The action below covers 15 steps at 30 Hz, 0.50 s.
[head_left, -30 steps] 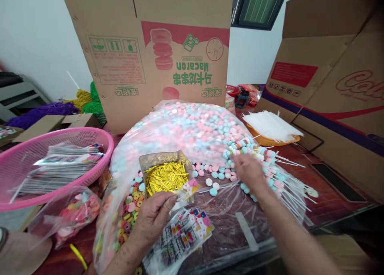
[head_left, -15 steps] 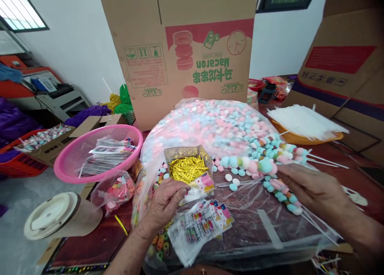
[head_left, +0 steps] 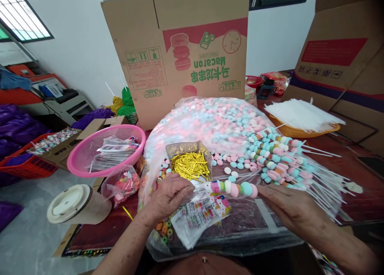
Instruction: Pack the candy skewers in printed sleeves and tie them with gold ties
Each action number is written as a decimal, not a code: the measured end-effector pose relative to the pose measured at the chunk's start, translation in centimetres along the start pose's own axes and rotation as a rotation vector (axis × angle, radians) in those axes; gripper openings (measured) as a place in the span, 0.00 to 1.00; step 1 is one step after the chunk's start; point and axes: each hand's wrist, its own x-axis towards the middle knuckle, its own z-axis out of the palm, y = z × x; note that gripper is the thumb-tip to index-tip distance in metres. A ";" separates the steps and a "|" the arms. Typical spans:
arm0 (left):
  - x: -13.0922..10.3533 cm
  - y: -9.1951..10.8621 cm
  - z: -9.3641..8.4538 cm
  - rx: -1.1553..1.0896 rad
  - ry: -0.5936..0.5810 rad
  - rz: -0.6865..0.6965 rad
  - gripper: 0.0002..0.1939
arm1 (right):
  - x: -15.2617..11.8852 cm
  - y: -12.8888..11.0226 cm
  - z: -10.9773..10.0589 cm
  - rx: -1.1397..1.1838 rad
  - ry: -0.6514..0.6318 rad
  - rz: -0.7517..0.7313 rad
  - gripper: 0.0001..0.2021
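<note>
Between the thumb and fingers of my left hand point(head_left: 169, 193) is a small printed plastic bag point(head_left: 206, 188). My right hand point(head_left: 289, 207) is closed at the other end of a skewer of pastel candies point(head_left: 240, 189), its stick hidden by the hand. The skewer lies level, its left part inside the mouth of the bag. Under the hands rests a stack of flat printed bags point(head_left: 198, 221). Just behind my left hand sits an open pouch of gold twist ties point(head_left: 190, 165).
A big plastic sheet of loose pink, blue and white candies point(head_left: 207, 123) covers the table's back. Finished-looking candy skewers point(head_left: 279, 155) pile at right, near white sticks point(head_left: 303, 115). At left stand a pink basket point(head_left: 73, 163) and a lidded canister point(head_left: 93, 207). Cardboard boxes point(head_left: 144, 31) rise behind.
My right hand has brought the skewer left and nearer to me, off the skewer pile. Its end is now in the bag held by my left hand. The view has shifted slightly.
</note>
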 end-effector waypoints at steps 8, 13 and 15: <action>2.1 0.8 0.7 0.002 0.424 -0.262 0.15 | 0.2 -2.8 3.7 0.304 0.027 0.204 0.14; 1.9 1.4 3.6 -0.492 0.617 -0.596 0.24 | 1.0 -5.5 6.5 0.474 0.073 0.341 0.13; 2.1 2.3 4.1 -0.619 0.488 -0.583 0.25 | 1.4 -6.7 7.2 0.508 0.061 0.336 0.13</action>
